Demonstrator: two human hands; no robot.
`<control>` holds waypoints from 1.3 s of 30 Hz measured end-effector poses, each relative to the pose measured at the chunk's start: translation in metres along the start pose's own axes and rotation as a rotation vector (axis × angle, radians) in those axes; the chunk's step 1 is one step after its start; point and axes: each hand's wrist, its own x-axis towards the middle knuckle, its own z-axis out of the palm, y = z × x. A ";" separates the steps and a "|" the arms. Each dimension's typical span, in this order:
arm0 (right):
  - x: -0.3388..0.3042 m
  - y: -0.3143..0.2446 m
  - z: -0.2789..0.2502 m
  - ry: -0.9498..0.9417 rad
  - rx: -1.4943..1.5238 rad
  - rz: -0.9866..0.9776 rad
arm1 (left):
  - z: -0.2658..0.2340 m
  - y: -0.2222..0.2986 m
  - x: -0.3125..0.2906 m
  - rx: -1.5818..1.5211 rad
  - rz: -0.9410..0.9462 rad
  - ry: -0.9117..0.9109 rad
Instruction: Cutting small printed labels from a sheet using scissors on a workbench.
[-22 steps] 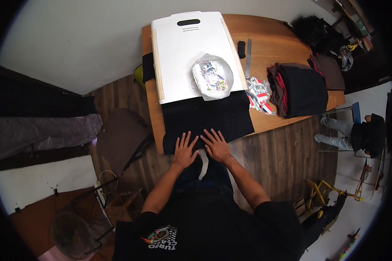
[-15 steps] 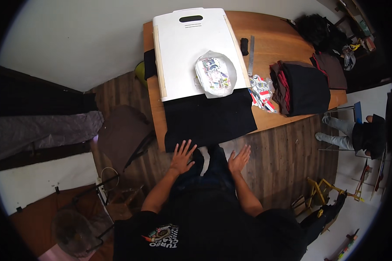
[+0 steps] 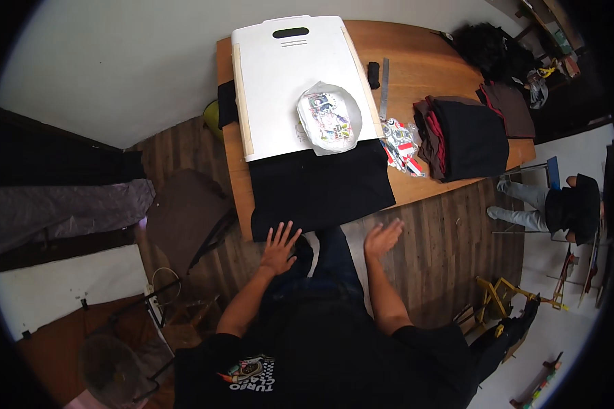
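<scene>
My left hand [image 3: 278,249] is at the near edge of a piece of black fabric [image 3: 320,191], fingers spread and fingertips over the cloth's lower left part. Whether they press on it I cannot tell. Over the floor, just right of the table's near edge, my right hand [image 3: 383,238] hovers with its fingers stretched out and holds nothing. The fabric lies partly under, or around, a white board [image 3: 266,88] with a handle slot and wooden side strips. On the board sits a clear plastic bag [image 3: 329,119] of printed stickers or labels.
Right of the board on the wooden table [image 3: 416,61] are a metal ruler [image 3: 385,88], a small black object [image 3: 373,75], more printed pieces [image 3: 402,146] and folded dark garments [image 3: 471,140]. A brown cloth-covered thing [image 3: 187,215] stands left. Another person [image 3: 559,208] is far right.
My right hand has moved a little right and away from me, out from the body. My left hand stays by the fabric's near edge. The whole view has shifted slightly.
</scene>
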 end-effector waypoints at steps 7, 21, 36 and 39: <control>0.054 -0.108 0.013 -0.339 0.212 -0.727 | -0.001 -0.006 -0.001 -0.018 0.005 -0.076; 0.067 -0.103 0.014 -0.296 0.323 -0.611 | -0.005 -0.004 -0.005 0.005 0.002 -0.068; 0.023 -0.202 -0.005 -0.821 0.628 -1.222 | -0.003 0.007 -0.007 -0.048 -0.047 -0.052; 0.002 -0.203 0.001 -0.944 0.721 -1.287 | -0.004 0.007 -0.007 -0.054 -0.049 -0.065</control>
